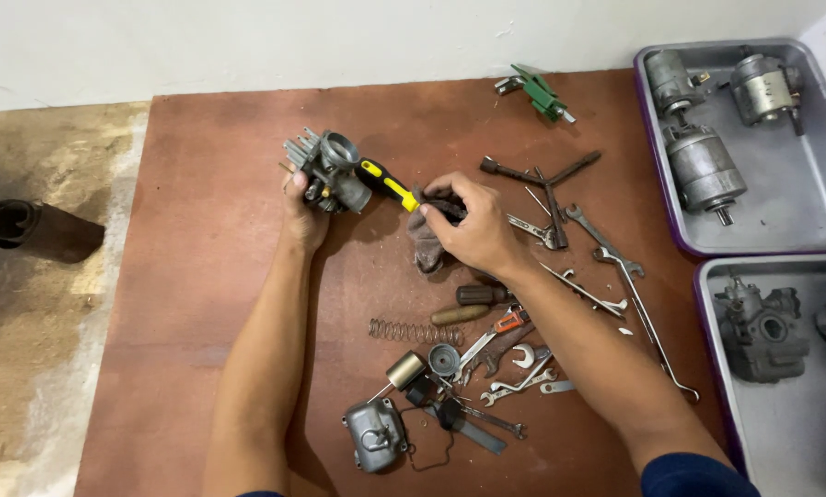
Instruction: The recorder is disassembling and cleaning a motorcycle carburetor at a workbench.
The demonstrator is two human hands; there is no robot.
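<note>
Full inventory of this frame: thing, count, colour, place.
carburetor: 1, grey, held at board top
screwdriver: 1, yellow-black handle, against carburetor
rag: 1, grey, under right hand
spring: 1, metal, board centre
wrenches: several, steel, board right
float bowl: 1, grey, board bottom
green tool: 1, board top
motors: 3, grey, upper tray
upper tray: 1, grey, top right
lower tray: 1, grey, bottom right, carburetor parts
dark tube: 1, floor left
left hand: holds carburetor
right hand: holds screwdriver, rag
</note>
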